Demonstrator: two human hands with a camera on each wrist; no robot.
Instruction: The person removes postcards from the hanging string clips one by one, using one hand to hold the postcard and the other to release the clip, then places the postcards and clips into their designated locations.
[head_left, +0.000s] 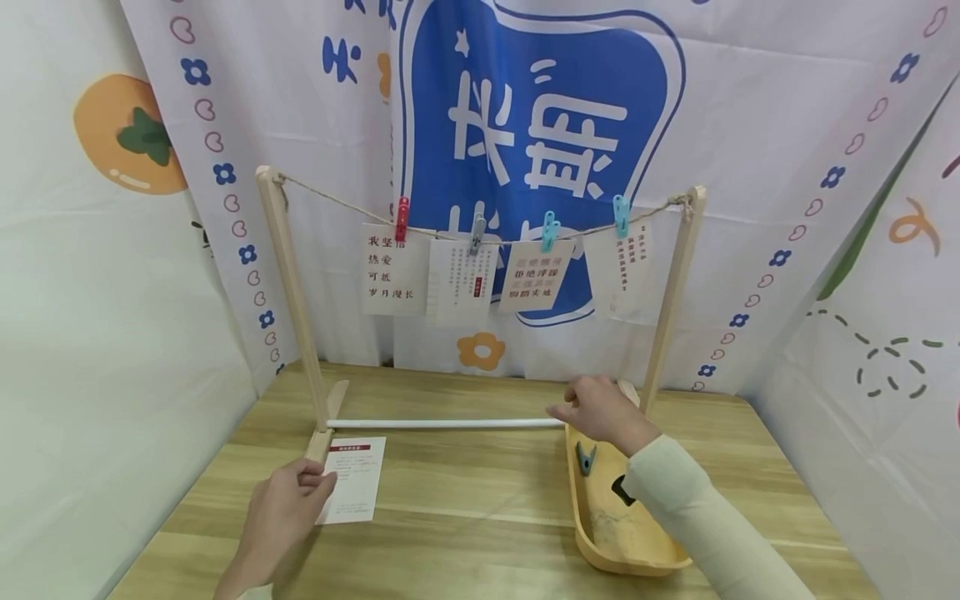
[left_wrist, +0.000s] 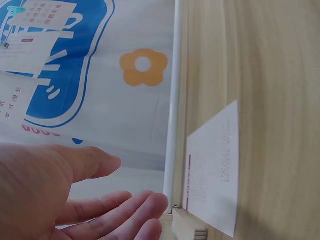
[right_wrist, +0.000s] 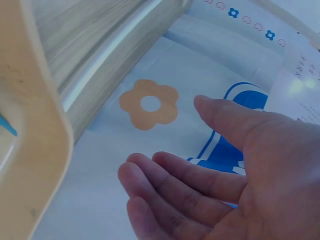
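My left hand (head_left: 288, 504) is over the left edge of a white printed card (head_left: 356, 481) that lies on the table. In the left wrist view its thumb and fingers are apart, with nothing between them, and the card (left_wrist: 212, 170) lies beyond the fingertips. My right hand (head_left: 602, 410) hovers over the far end of a yellow tray (head_left: 581, 533), fingers loosely bent and empty in the right wrist view. A teal clothespin (head_left: 587, 458) lies in the tray, and a dark item (head_left: 622, 490) there is partly covered by the sleeve.
A wooden frame (head_left: 296, 300) with a white crossbar (head_left: 450, 424) carries a twine line. Four cards hang from it on a red clothespin (head_left: 402, 220), a grey clothespin (head_left: 477, 234) and two blue ones. A printed curtain (head_left: 337, 150) hangs behind the table.
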